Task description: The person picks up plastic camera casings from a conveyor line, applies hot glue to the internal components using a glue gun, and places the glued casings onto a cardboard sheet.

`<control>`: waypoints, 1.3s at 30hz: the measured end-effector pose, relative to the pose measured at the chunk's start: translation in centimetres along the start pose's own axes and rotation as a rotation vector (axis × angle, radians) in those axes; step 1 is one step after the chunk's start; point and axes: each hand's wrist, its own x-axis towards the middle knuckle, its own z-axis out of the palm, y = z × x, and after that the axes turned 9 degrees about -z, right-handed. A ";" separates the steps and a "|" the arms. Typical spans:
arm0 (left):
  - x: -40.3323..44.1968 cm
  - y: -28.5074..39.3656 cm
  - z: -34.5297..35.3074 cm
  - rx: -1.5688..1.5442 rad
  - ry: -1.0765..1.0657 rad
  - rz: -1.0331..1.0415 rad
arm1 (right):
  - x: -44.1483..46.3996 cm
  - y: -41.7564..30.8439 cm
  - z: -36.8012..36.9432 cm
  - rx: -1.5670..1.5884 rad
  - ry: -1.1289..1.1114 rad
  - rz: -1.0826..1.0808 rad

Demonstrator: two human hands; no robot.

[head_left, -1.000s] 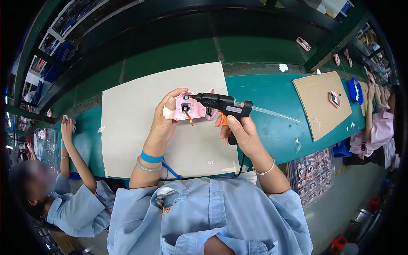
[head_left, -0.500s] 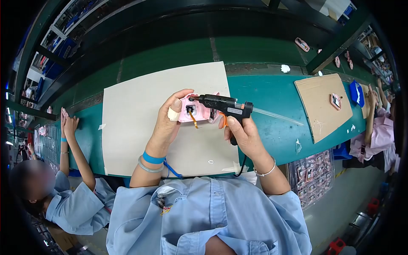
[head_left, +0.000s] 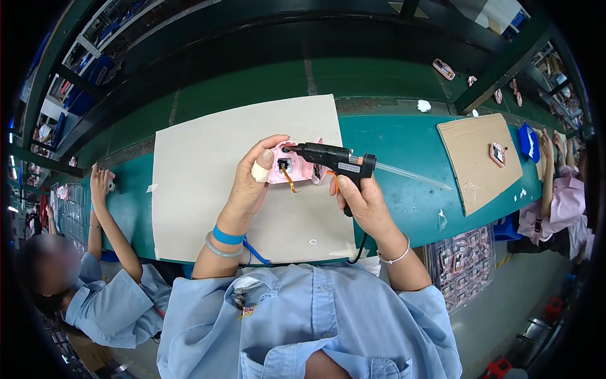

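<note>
My left hand (head_left: 249, 174), with a wrapped thumb, grips a pink plastic housing (head_left: 299, 172) above the beige board (head_left: 208, 189). A dark square part sits in the housing, and an orange-brown ribbon (head_left: 288, 179) hangs from it. My right hand (head_left: 360, 197) is closed round the handle of a black glue gun (head_left: 328, 154) with an orange trigger. The gun's nozzle points left and lies at the housing's upper left part, near my left fingertips. A clear glue stick (head_left: 413, 175) sticks out of the gun's back.
On the green table (head_left: 391, 132), a cardboard sheet (head_left: 480, 151) at the right bears another pink housing (head_left: 498, 154). Beyond it is a blue bin (head_left: 529, 142). A tray of parts (head_left: 461, 262) lies at the lower right. Co-workers sit at the left and far right.
The housing and glue gun have shifted slightly right and down since the first frame, with the nozzle still at the housing's upper left. The left co-worker's hands parted flat, then came together round a small object.
</note>
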 end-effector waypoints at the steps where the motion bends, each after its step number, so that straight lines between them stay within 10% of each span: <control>1: 0.0 0.0 0.0 0.003 0.000 0.000 | 0.0 0.0 0.0 -0.002 0.002 0.004; 39: -0.2 -0.1 0.3 0.093 0.023 0.001 | -0.9 -0.6 -0.4 -0.430 -0.078 -0.068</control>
